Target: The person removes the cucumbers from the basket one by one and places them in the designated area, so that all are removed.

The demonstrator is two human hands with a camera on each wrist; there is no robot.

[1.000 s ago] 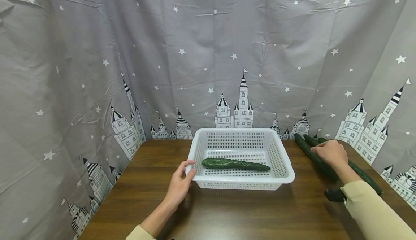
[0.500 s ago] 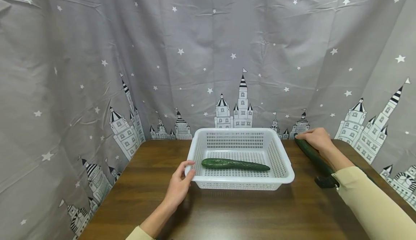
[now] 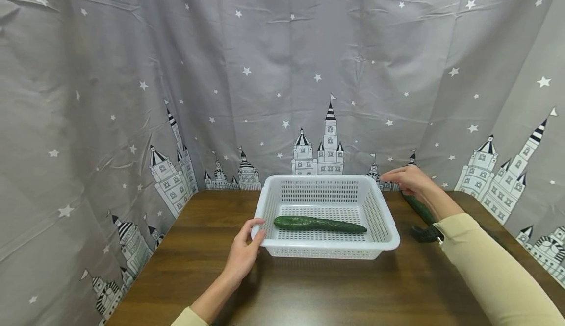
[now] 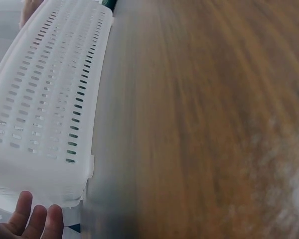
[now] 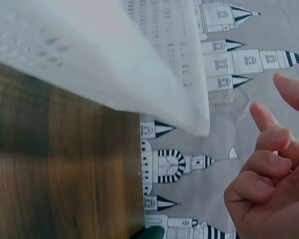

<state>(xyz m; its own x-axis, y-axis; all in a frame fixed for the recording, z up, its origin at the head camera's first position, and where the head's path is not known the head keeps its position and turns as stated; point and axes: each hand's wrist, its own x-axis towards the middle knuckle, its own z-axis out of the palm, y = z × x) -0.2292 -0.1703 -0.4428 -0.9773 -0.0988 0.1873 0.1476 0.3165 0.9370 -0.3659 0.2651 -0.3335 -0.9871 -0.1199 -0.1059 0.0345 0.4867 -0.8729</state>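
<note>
My left hand [image 3: 243, 252] holds the left front corner of a white perforated plastic basket [image 3: 326, 244], thumb and fingers at its rim. In the left wrist view its fingers [image 4: 54, 221] show just beside the basket's end. One dark green cucumber [image 3: 320, 224] lies lengthwise on the basket floor. Off the basket's back right corner, my right hand [image 3: 410, 179] is raised with nothing in it. Seen from the right wrist, its thumb and index finger are apart and the other fingers loosely bent. Below that hand lies another cucumber [image 3: 419, 209] on the table, partly hidden by the arm.
A brown wooden table [image 3: 318, 291] carries everything. Right behind its back edge hangs a grey curtain [image 3: 247, 95] printed with castles and stars. A black wrist device [image 3: 424, 234] sits by the right cuff, and the right sleeve [image 3: 494, 267] covers part of the table's right side.
My right hand has moved left, from over the cucumbers on the right to beside the basket's back right corner. My left hand, the basket and the cucumber inside have stayed put.
</note>
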